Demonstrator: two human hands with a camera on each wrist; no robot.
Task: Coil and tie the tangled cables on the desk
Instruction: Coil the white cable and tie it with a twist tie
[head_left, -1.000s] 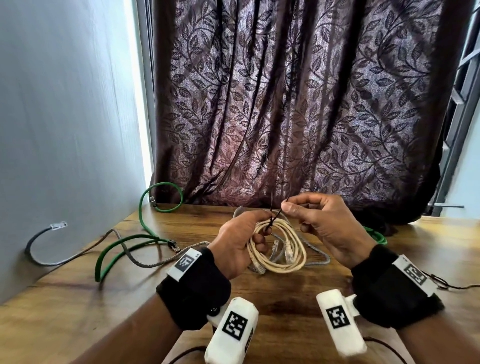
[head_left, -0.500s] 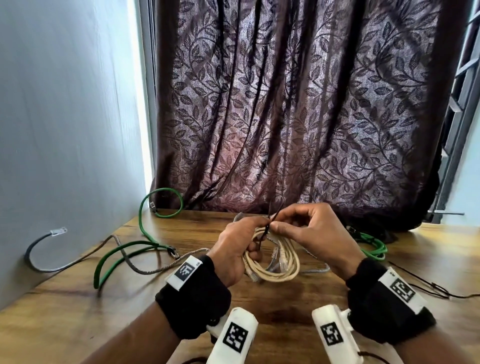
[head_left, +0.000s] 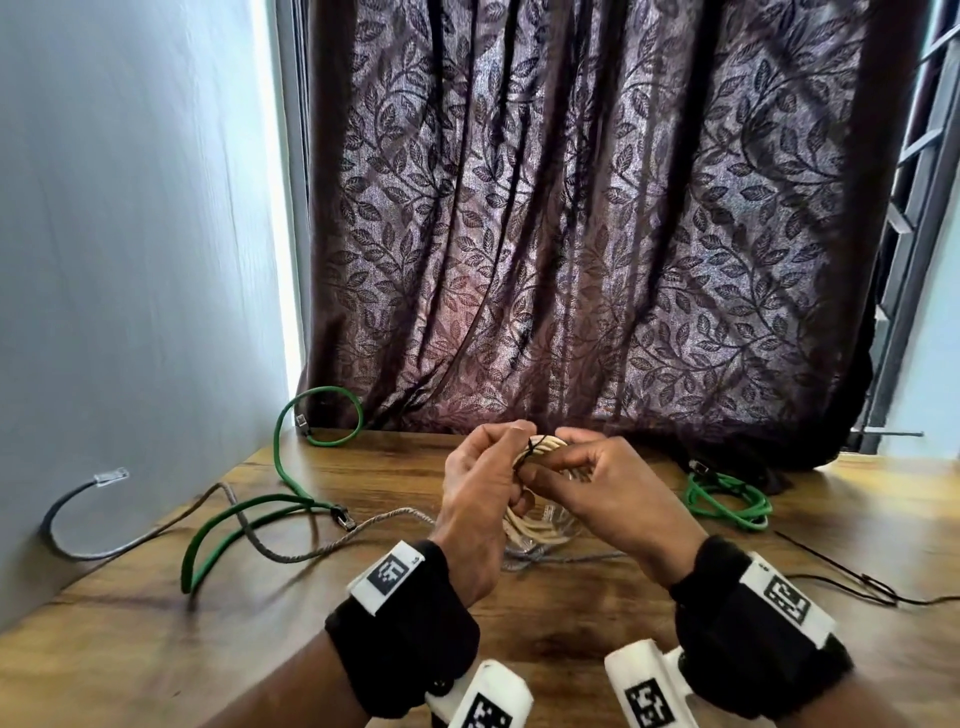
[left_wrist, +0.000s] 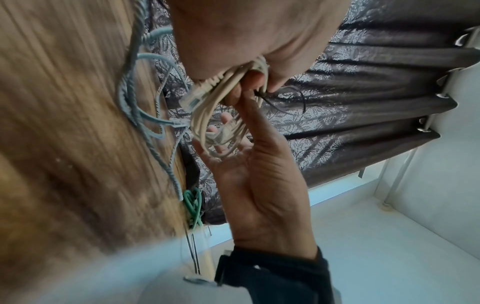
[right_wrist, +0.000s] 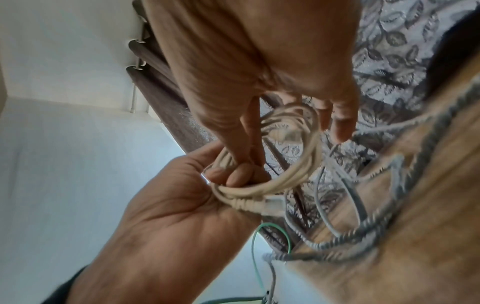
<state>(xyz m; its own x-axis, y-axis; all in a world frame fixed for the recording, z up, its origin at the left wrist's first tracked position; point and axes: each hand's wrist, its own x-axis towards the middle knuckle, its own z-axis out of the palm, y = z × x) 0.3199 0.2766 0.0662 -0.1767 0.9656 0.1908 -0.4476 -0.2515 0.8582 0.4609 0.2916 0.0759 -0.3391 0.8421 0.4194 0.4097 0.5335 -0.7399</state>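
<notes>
A cream cable (head_left: 535, 525), wound into a small coil with clear plugs, hangs above the wooden counter (head_left: 571, 623). The left hand (head_left: 478, 499) grips the coil; the right hand (head_left: 608, 493) pinches a thin black tie (head_left: 525, 453) wrapped round its top.

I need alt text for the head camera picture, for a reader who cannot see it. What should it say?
Two hands hold a coiled beige cable above a wooden desk; the left hand grips the coil while the right hand pinches a thin black tie at its top. Loose green and grey cables lie to the left, before a dark leaf-patterned curtain.
</notes>
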